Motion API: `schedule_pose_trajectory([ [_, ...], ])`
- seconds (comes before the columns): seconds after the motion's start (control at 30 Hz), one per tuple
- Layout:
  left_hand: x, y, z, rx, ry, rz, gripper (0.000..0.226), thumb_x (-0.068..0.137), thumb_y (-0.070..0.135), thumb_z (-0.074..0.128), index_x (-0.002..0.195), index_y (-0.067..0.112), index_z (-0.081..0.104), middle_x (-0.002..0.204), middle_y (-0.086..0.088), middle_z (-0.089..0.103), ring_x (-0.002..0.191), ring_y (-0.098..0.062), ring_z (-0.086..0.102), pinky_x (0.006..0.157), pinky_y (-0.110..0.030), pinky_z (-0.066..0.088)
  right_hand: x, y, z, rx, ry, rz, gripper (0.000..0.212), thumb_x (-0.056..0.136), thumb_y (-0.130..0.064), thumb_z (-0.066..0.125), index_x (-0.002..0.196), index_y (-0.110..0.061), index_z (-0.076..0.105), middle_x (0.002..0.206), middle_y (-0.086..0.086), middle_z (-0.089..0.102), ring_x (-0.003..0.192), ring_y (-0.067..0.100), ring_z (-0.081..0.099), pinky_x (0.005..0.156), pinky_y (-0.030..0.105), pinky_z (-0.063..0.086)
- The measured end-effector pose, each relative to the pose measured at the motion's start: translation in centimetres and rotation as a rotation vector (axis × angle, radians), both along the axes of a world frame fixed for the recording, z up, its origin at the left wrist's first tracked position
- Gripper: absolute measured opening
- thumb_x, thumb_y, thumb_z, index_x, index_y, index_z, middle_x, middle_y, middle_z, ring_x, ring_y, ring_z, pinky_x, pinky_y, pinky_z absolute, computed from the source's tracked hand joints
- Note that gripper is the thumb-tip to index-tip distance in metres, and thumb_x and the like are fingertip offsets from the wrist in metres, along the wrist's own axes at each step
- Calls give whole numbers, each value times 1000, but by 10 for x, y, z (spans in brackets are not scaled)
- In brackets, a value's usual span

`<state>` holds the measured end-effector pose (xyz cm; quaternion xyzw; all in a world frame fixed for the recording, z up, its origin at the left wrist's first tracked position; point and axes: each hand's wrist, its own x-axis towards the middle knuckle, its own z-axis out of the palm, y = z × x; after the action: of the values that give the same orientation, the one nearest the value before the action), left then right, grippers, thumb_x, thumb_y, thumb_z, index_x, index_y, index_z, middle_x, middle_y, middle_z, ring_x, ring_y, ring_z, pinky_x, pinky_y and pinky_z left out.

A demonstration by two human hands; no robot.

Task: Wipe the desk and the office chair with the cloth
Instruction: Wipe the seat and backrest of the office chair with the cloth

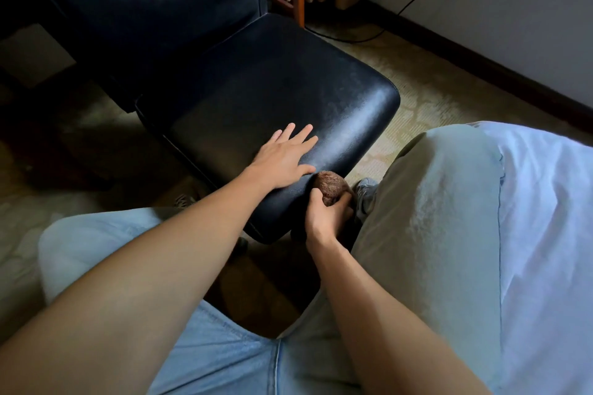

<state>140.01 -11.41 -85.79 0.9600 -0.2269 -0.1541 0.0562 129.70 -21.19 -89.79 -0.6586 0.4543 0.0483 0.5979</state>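
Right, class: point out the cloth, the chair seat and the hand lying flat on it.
cloth (pixel 329 185), head view, brown bunched top.
chair seat (pixel 272 83), head view, bare middle of the seat.
left hand (pixel 282 159), head view, back of hand.

Dim room, light from the right, deep shadow upper left (wide-angle bending at edges)
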Motion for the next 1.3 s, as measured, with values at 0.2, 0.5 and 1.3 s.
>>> schedule_pose_trajectory([
  [0.2, -25, 60, 10, 46, -19, -115, 81, 92, 58, 60, 158, 31, 24, 169, 4, 0, 156, -22, 0, 126, -44, 2, -3, 6, 1, 42, -46, -42, 70, 86, -41, 60, 149, -29, 31, 150, 13, 29, 137, 33, 37, 116, 40, 30],
  [0.5, -40, 78, 0, 89, -8, -42, 81, 92, 62, 56, 158, 41, 14, 168, 11, -5, 155, -19, -7, 126, -42, 2, -7, 10, 2, 60, -82, -38, 66, 87, -36, 62, 147, -25, 36, 148, 17, 34, 136, 33, 40, 114, 35, 29],
  [1.3, -39, -4, -13, 132, -99, 171, 77, 94, 63, 51, 159, 38, 16, 169, 4, 0, 155, -29, -3, 124, -50, 7, -16, -13, 16, -108, -35, -62, 50, 88, -26, 58, 136, -14, 49, 139, 16, 48, 131, 31, 46, 109, 34, 31],
])
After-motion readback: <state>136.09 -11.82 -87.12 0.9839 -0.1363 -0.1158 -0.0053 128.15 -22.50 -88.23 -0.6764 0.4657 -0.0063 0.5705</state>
